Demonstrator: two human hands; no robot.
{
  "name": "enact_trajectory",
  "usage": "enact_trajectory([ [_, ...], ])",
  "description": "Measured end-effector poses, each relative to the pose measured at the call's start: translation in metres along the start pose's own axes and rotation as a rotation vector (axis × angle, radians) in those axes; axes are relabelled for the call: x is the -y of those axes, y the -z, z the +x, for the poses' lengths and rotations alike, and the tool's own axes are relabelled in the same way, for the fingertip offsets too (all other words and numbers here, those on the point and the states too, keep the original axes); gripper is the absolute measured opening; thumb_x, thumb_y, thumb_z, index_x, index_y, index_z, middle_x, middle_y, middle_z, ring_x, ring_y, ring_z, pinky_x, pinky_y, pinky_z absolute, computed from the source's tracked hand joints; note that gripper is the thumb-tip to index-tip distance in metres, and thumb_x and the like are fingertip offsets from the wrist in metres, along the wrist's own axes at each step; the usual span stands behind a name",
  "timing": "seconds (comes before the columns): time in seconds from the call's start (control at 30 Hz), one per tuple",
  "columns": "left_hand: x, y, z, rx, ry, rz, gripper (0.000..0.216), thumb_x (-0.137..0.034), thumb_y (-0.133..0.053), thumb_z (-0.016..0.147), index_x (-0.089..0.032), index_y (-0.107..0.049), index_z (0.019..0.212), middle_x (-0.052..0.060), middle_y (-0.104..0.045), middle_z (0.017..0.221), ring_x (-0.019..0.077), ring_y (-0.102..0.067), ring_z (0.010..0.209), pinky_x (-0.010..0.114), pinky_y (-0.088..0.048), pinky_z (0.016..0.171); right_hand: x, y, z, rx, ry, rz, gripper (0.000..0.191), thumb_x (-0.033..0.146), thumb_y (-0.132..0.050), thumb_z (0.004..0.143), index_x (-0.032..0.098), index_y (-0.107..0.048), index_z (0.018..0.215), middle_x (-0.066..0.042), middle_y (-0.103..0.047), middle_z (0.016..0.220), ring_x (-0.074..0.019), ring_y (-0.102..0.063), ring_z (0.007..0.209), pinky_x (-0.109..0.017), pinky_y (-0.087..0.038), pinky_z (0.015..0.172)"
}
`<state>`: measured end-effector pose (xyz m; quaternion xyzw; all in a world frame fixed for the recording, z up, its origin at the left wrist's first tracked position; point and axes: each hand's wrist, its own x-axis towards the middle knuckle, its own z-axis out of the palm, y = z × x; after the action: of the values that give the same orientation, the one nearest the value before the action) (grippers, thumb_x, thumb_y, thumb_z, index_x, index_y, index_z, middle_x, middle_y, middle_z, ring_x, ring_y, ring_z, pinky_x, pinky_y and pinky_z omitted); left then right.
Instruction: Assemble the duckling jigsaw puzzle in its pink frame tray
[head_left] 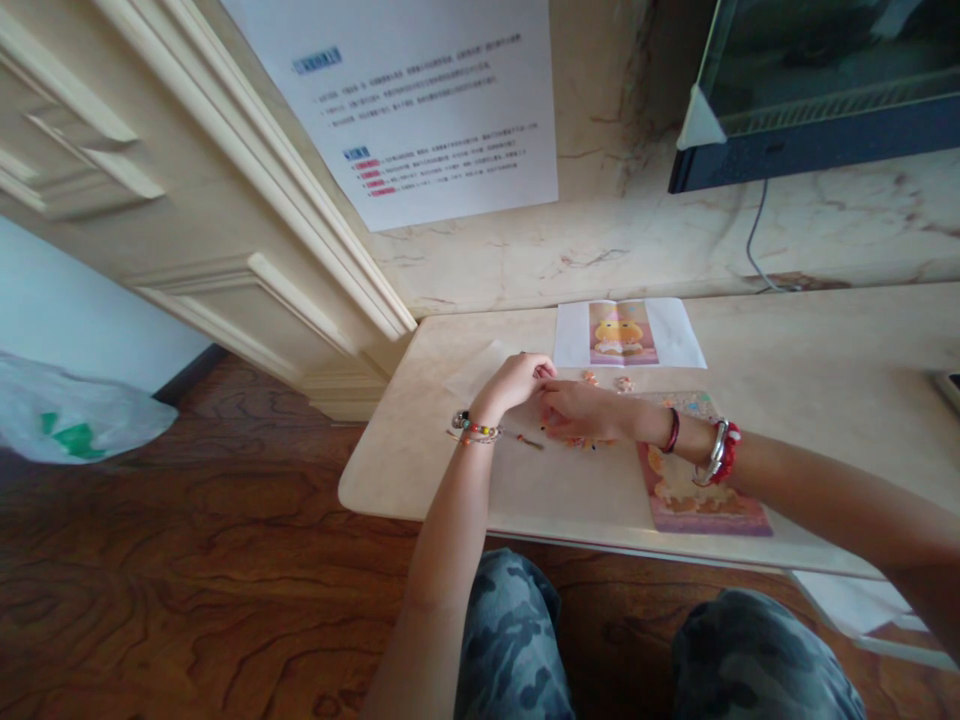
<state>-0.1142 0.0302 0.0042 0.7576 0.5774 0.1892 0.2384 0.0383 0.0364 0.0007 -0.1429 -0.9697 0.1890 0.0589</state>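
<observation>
Smooth tabletop point(825, 400) (faintly glossy), matt paper printout point(628, 335), wood-grained floor point(187, 560), shiny metal bangle point(718, 450)

Left hand point(519, 382), right hand point(581, 408), pieces point(625, 384) nearby

Blurred pieces point(588, 443) beside right hand point(577, 408)

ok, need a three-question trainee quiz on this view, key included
1. Which hand's wrist wears the silver bangle?
2. True or false: the plastic bag lies on the table.
3. Which is nearer the table's front edge: (a) the folded printed sheet, or (b) the pink-edged picture?

Key:
1. The right hand.
2. False; the plastic bag is left of the table.
3. b.
</observation>
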Motion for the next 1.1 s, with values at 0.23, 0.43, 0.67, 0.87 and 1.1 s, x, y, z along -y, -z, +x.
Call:
enact_trajectory([
  [0.23, 0.001, -0.001, 0.001, -0.003, -0.003, 0.02, 0.013, -0.014, -0.055, 0.072, -0.013, -0.064, 0.081, 0.004, -0.067, 0.077, 0.0117, -0.059, 0.071, 0.021, -0.044, 0.066, 0.002, 0.004, -0.012, -0.083, 0.168, -0.034, 0.015, 0.009, -0.045, 0.078, 0.012, -0.06, 0.08, -0.009, -0.061, 0.084, -0.0159, -0.053, 0.079, -0.029, -0.041, 0.07],
  [0.43, 0.001, -0.001, 0.001, -0.024, 0.006, 0.079, 0.01, -0.015, -0.055, 0.072, -0.013, -0.063, 0.078, 0.003, -0.066, 0.073, 0.0129, -0.059, 0.07, 0.021, -0.044, 0.064, -0.016, 0.034, -0.067, -0.244, 0.019, -0.009, 0.015, 0.021, -0.047, 0.081, 0.015, -0.06, 0.084, -0.007, -0.063, 0.081, -0.0146, -0.056, 0.074, -0.027, -0.043, 0.069],
  [0.67, -0.031, -0.013, -0.003, -0.022, -0.122, 0.132, 0.011, -0.017, -0.052, 0.077, -0.016, -0.062, 0.08, 0.004, -0.064, 0.079, 0.0141, -0.058, 0.074, 0.024, -0.044, 0.072, -0.04, 0.055, -0.144, -0.254, -0.139, -0.039, 0.017, 0.022, -0.045, 0.081, 0.016, -0.061, 0.08, -0.007, -0.066, 0.084, -0.0148, -0.061, 0.075, -0.027, -0.046, 0.07],
  [0.87, -0.064, -0.033, -0.012, 0.036, -0.494, 0.325, 0.019, -0.023, -0.044, 0.086, -0.017, -0.06, 0.094, 0.005, -0.058, 0.094, 0.0131, -0.056, 0.082, 0.025, -0.045, 0.075, -0.029, 0.041, -0.156, -0.26, -0.117, -0.021, 0.021, 0.021, -0.042, 0.085, 0.016, -0.062, 0.083, -0.007, -0.066, 0.085, -0.0136, -0.061, 0.077, -0.025, -0.047, 0.07],
  [1.1, -0.073, -0.034, -0.016, 0.113, -0.593, 0.403, 0.016, -0.022, -0.049, 0.084, -0.02, -0.063, 0.091, 0.003, -0.059, 0.097, 0.0134, -0.056, 0.087, 0.028, -0.044, 0.082, -0.025, 0.027, -0.156, -0.315, -0.033, -0.066, 0.02, 0.02, -0.044, 0.085, 0.016, -0.063, 0.082, -0.009, -0.065, 0.086, -0.0155, -0.06, 0.08, -0.028, -0.048, 0.073],
])
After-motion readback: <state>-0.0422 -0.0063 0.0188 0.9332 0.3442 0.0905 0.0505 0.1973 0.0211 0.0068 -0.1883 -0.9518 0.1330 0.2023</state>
